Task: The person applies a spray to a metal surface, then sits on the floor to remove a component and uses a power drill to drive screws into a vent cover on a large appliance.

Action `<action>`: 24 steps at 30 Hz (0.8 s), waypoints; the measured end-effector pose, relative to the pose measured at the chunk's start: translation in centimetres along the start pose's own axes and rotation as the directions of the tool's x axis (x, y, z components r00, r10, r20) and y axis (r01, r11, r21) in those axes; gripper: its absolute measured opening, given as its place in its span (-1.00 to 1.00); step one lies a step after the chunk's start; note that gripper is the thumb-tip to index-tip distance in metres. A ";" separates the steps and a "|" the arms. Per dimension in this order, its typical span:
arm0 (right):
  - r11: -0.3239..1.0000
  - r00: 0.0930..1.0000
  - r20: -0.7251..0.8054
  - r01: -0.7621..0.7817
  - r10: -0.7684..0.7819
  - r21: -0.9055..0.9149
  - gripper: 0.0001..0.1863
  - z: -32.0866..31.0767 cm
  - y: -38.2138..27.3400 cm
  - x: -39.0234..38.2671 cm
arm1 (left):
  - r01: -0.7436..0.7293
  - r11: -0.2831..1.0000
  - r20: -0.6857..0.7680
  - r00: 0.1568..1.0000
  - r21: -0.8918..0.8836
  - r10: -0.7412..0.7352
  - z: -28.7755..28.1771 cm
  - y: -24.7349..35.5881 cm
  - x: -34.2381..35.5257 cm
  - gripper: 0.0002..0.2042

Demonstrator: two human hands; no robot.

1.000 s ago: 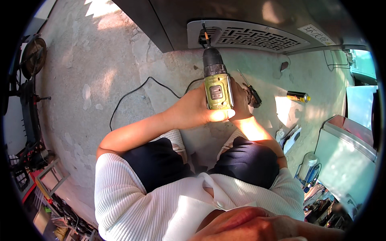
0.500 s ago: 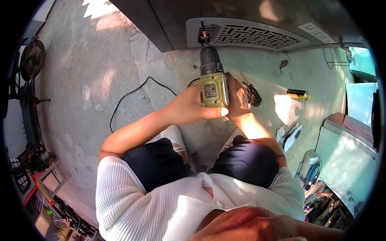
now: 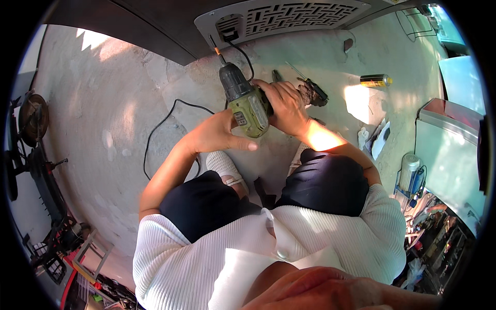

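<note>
A green and black cordless drill (image 3: 248,109) is tilted up and left, with a long thin bit (image 3: 216,46) in its chuck. The bit's tip is beside the slotted grille plate (image 3: 200,23) of a dark metal appliance. My right hand (image 3: 287,107) is closed around the drill's grip. My left hand (image 3: 214,134) lies against or just beside the drill's left side, its thumb stretched out away from the tool; its other fingers are hidden behind the drill. A black cable (image 3: 247,54) runs from the grille opening down behind the drill.
Cable loops over the concrete floor (image 3: 119,170) on the left. Right of my hands lie a screwdriver (image 3: 316,90) and a black-and-yellow can (image 3: 376,80). A pale cabinet (image 3: 449,150) and a small motor (image 3: 409,170) stand at the right; dark machinery (image 3: 39,150) lines the left.
The drill has swung left and tilted, its bit leaving the grille opening. My left thumb has come off the drill's back. The cable at the opening now shows. The view has shifted.
</note>
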State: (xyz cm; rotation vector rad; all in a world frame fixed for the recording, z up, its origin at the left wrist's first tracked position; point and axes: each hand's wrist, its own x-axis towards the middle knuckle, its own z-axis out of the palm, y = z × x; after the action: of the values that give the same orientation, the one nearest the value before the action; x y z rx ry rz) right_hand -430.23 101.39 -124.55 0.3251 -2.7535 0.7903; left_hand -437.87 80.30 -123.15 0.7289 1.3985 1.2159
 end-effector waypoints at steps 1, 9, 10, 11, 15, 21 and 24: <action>1.000 1.000 0.023 0.009 -0.009 0.002 -0.20 -0.1 0.2 -1.1 | 0.074 0.988 0.064 0.994 0.134 -0.083 0.2 0.2 -0.3 -0.18; 0.915 0.917 0.088 -0.375 0.390 -0.145 -0.30 -1.3 5.0 -12.9 | 0.311 0.830 0.036 0.929 0.463 -0.368 2.4 -6.0 -0.5 -0.07; 0.876 0.880 0.071 -0.456 0.470 -0.157 -0.35 -2.3 5.6 -13.7 | 0.348 0.841 0.018 0.921 0.414 -0.390 2.5 -6.4 -0.3 -0.08; 0.824 0.838 -0.015 -0.540 0.546 -0.174 -0.34 -2.4 6.5 -14.8 | 0.390 0.846 -0.006 0.909 0.363 -0.416 2.7 -6.9 -0.3 -0.10; 0.674 0.678 -0.009 -0.732 0.735 -0.101 -0.31 -4.7 10.2 -15.4 | 0.538 0.842 0.267 0.807 0.033 -0.526 4.2 -11.1 -1.8 -0.35; 0.634 0.647 -0.065 -0.759 0.760 -0.149 -0.30 -4.4 18.6 -16.4 | 0.834 0.509 0.437 0.547 -0.212 -0.714 6.7 -12.7 -4.1 -0.49; 0.631 0.686 -0.063 -0.697 0.725 -0.340 -0.29 -3.7 22.4 -16.1 | 0.793 0.513 0.300 0.602 -0.328 -0.740 8.1 -13.5 -6.1 -0.49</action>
State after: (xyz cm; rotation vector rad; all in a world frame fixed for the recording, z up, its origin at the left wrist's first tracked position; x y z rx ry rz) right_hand -420.67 124.20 -137.27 -0.8960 -3.0032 0.4104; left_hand -426.12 73.00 -132.87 -0.1759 1.0740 0.6754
